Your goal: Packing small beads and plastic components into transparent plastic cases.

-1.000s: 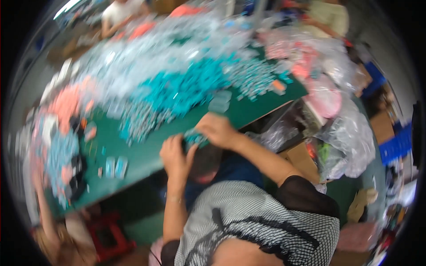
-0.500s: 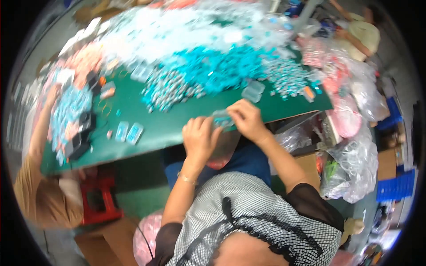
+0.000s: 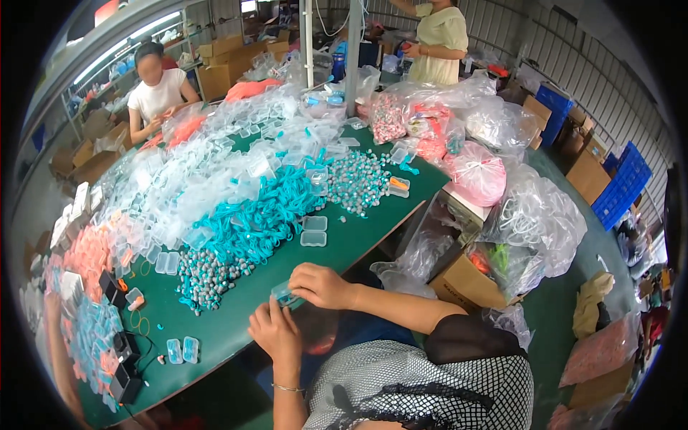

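Note:
At the near edge of the green table (image 3: 236,340), my left hand (image 3: 276,331) has its fingers closed on a small clear plastic case (image 3: 284,294) with teal contents. My right hand (image 3: 320,287) grips the same case from the other side, fingers bent over its top. Beyond my hands lies an open clear case (image 3: 314,231). A heap of teal cords (image 3: 261,215) sits between a pile of small grey-and-teal plugs (image 3: 208,276) and a second plug pile (image 3: 356,183). Two filled cases (image 3: 190,350) rest to the left.
Many clear cases (image 3: 193,172) are heaped at the back. Black boxes (image 3: 125,380) and peach pieces (image 3: 89,251) line the left side, where a co-worker's arm (image 3: 57,344) reaches in. Plastic bags (image 3: 534,215) and a cardboard box (image 3: 466,283) stand right. Two people work farther off.
The view has swung up and to the right, showing more of the room and two people beyond the table. Both hands still hold the case at the table edge.

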A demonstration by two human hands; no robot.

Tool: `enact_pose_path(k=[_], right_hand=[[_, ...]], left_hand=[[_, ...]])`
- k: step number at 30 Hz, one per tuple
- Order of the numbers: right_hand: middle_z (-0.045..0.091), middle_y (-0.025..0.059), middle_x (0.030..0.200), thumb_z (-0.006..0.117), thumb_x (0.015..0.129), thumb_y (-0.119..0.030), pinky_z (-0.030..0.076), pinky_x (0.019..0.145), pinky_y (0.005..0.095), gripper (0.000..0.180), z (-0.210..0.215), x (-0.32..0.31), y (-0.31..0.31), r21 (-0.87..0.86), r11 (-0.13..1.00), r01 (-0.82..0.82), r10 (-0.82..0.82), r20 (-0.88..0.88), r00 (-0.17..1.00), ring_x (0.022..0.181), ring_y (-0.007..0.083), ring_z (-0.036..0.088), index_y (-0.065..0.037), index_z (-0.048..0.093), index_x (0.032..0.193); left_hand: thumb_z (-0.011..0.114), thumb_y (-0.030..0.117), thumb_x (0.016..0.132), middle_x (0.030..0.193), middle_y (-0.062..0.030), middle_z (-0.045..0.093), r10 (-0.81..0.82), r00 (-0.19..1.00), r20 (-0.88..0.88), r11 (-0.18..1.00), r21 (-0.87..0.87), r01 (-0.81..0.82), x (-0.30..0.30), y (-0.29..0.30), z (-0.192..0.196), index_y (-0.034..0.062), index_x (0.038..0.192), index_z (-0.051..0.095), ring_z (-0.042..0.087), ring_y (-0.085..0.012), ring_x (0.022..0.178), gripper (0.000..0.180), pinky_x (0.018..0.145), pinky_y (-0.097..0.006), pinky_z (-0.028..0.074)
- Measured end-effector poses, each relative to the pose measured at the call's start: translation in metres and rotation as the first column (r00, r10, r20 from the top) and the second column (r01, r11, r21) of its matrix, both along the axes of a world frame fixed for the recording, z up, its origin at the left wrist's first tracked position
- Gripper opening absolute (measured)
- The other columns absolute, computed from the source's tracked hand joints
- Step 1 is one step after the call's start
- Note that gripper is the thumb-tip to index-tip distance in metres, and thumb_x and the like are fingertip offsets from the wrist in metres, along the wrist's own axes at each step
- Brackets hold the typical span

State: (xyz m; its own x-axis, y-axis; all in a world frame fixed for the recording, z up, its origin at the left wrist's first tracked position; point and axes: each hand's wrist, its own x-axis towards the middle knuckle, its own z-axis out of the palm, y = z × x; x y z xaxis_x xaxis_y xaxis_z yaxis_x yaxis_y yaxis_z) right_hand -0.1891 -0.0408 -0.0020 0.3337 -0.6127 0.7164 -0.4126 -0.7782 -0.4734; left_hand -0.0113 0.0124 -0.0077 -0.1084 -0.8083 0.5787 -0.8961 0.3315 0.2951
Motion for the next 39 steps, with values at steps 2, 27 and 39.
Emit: enact_pose_path(k=[2, 27, 39], right_hand=[[0.062, 0.0113, 0.092, 0.070, 0.082, -0.007, 0.052, 0.077, 0.0406, 0.013, 0.000, 0.000, 0.001, 0.003, 1.000, 0.007, -0.007, -0.010, 1.000, 0.089, 0.0309, 0.061, -0.003, 0.063, 0.092], [0.059, 0.0139, 0.103, 0.071, 0.081, -0.006, 0.051, 0.084, 0.0418, 0.027, -0.006, 0.001, 0.005, 0.078, 0.996, -0.030, 0.035, -0.055, 0.998, 0.097, 0.0332, 0.061, -0.003, 0.062, 0.106], [0.058, 0.0127, 0.094, 0.072, 0.084, -0.010, 0.048, 0.074, 0.0383, 0.021, -0.008, 0.011, 0.005, 0.212, 0.964, -0.160, 0.154, 0.043, 0.987, 0.086, 0.0301, 0.059, -0.003, 0.065, 0.103]], left_hand=[[0.063, 0.019, 0.089, 0.106, -0.0119, 0.059, 0.003, 1.000, -0.005, 1.000, -0.002, -0.003, 0.000, -0.002, 0.001, 0.0054, 0.120, 0.063, 0.054, -0.0302, 0.097, 0.033, 0.079, -0.043, 0.039], [0.068, 0.009, 0.085, 0.109, -0.0146, 0.064, -0.367, 0.920, -0.138, 0.929, 0.004, 0.371, 0.018, -0.026, 0.017, 0.0006, 0.115, 0.063, 0.059, -0.0332, 0.097, 0.032, 0.082, -0.044, 0.049], [0.067, 0.010, 0.087, 0.084, -0.0163, 0.062, -0.423, 0.832, -0.358, 0.885, 0.034, 0.464, 0.033, -0.023, 0.016, -0.0014, 0.098, 0.066, 0.060, -0.0338, 0.075, 0.016, 0.068, -0.040, 0.048]])
